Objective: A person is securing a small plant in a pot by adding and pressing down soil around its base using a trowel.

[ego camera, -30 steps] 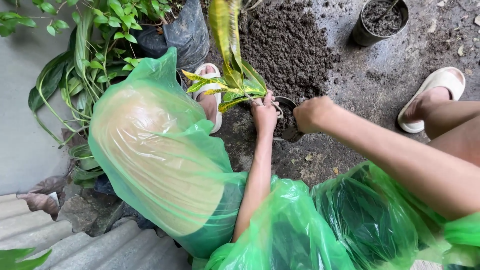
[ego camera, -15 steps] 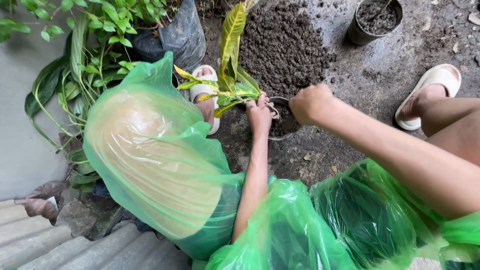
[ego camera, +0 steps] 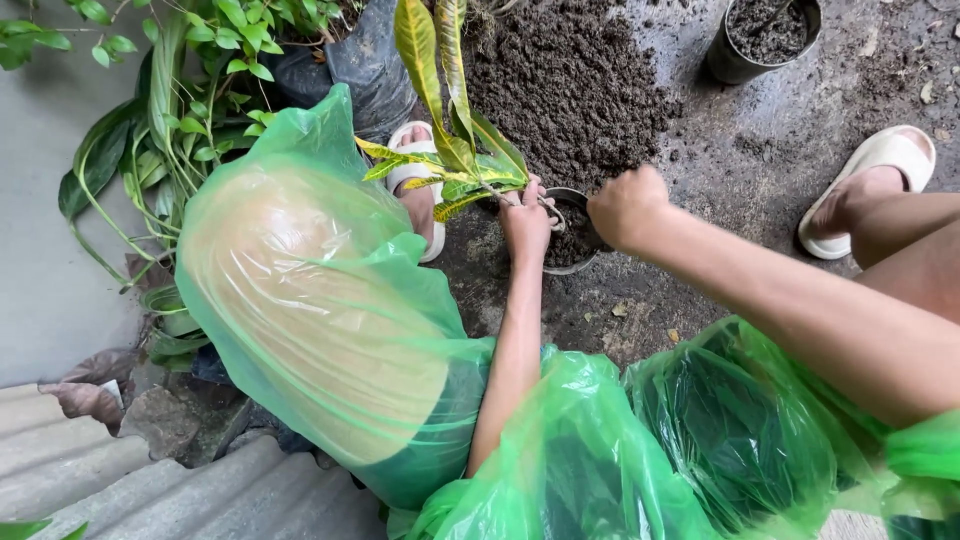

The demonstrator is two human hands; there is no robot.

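**Two hands at a small pot beside a soil heap**

Green plastic rain cover (ego camera: 330,300) across most of the lower frame, draped over knees and lap, bulging at left, bunched and darker at lower right; grey corrugated sheet (ego camera: 190,495) at bottom left, just beside the plastic; dark soil heap (ego camera: 570,85) on damp concrete ground (ego camera: 760,160) at top centre; leafy green plants (ego camera: 190,90) with long strap leaves at upper left, next to a black grow bag (ego camera: 370,60); two pale slide sandals, one (ego camera: 415,180) partly hidden behind the plastic and the leaves, the other (ego camera: 870,175) well apart at right; dark round pot of soil (ego camera: 760,35) at the top right edge, with a thin stem sticking up from it.

Yellow-green variegated plant (ego camera: 450,130) upright and leaning slightly left, leaves fanning over the near sandal, base at the small pot; small dark pot (ego camera: 570,230) on the ground at the near edge of the soil heap, between both hands, half hidden, soil inside; left hand (ego camera: 527,225) closed around the plant's stem base, touching the pot's left rim; right hand (ego camera: 628,207) curled into a loose fist over the pot's right rim; contents of that fist hidden, cannot tell.
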